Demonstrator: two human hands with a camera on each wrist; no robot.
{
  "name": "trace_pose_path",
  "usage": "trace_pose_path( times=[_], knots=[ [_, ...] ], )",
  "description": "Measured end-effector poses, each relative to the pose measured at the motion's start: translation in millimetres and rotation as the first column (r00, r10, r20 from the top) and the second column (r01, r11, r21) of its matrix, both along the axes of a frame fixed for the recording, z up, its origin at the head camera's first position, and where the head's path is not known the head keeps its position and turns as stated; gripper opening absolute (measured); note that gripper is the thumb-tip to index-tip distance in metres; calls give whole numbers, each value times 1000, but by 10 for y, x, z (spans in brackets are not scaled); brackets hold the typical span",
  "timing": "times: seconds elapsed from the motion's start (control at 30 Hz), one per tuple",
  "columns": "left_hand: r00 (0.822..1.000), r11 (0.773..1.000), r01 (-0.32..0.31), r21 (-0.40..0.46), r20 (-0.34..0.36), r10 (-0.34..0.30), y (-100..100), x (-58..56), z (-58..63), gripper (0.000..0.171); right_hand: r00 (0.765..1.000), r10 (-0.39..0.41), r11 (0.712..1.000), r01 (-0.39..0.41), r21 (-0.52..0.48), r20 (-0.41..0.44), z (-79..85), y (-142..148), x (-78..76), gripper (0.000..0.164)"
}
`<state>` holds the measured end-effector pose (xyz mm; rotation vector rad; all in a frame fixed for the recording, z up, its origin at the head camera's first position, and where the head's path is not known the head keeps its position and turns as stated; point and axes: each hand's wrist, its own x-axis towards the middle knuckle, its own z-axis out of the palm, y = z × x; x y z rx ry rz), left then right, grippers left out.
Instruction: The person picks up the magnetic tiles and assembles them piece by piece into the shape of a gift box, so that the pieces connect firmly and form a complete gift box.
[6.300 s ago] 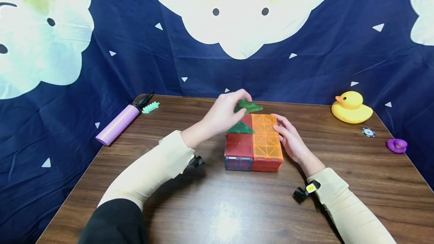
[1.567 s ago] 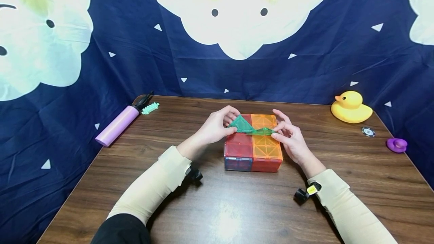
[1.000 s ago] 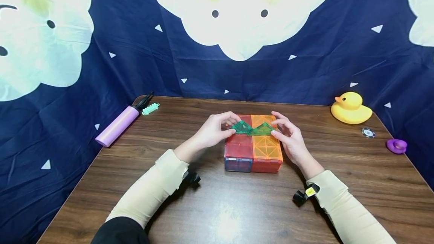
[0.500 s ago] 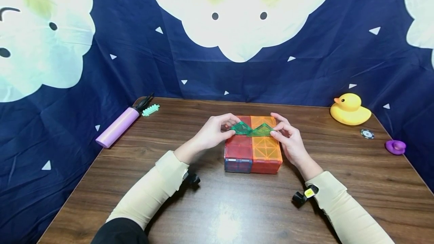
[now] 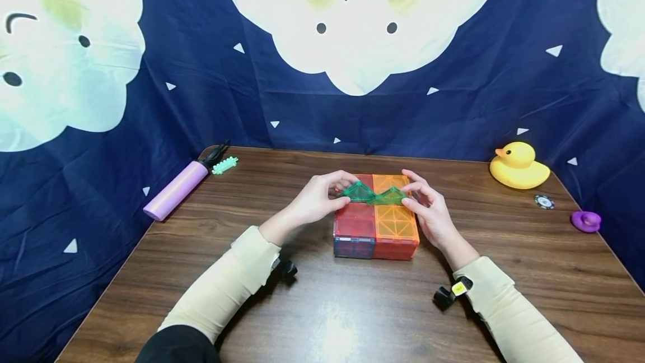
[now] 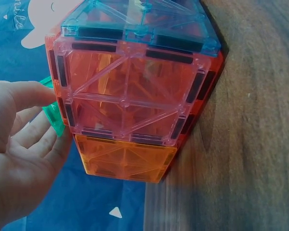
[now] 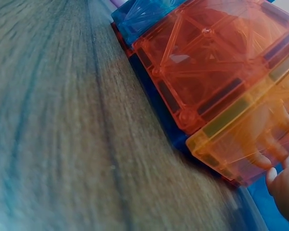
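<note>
A low box of magnetic tiles, with a red top (image 5: 354, 220) on the left and an orange top (image 5: 395, 223) on the right, sits mid-table. Two green triangular magnetic tiles stand or lean side by side across its top: a left triangle (image 5: 359, 192) and a right triangle (image 5: 390, 197). My left hand (image 5: 317, 198) pinches the left triangle's outer end; the left wrist view shows that green tile (image 6: 54, 118) between thumb and fingers. With thumb and fingers, my right hand (image 5: 430, 212) pinches the right triangle's outer end. In the right wrist view, the orange side (image 7: 250, 130) partly covers my fingers.
A lilac cylinder (image 5: 176, 190) with a black tip and a mint-green toothed piece (image 5: 224, 165) lie at the back left. To the right are a yellow rubber duck (image 5: 520, 167), a poker chip (image 5: 544, 201) and a small purple duck (image 5: 586, 221). A blue cloth hangs behind.
Earliest, my left hand held one green triangle above the box's back while my right hand held its side. Later both hands came to the triangles, and the left triangle tipped lower. The last half second looks still.
</note>
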<state>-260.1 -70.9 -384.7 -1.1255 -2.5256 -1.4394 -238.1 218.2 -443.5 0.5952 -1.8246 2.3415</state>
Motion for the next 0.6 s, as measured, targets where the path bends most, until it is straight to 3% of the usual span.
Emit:
trace_pose_path(
  times=[0.5, 0.6],
  knots=[
    [1000, 1000, 4, 11, -18, -4, 1, -3, -3, 30, 999, 14, 1000, -14, 18, 29, -1, 15, 6, 30],
    [1000, 1000, -3, 6, -29, 4, 2, -14, -11, 28, 1000, 7, 1000, -7, 11, 26, 4, 5, 0, 21]
  ],
)
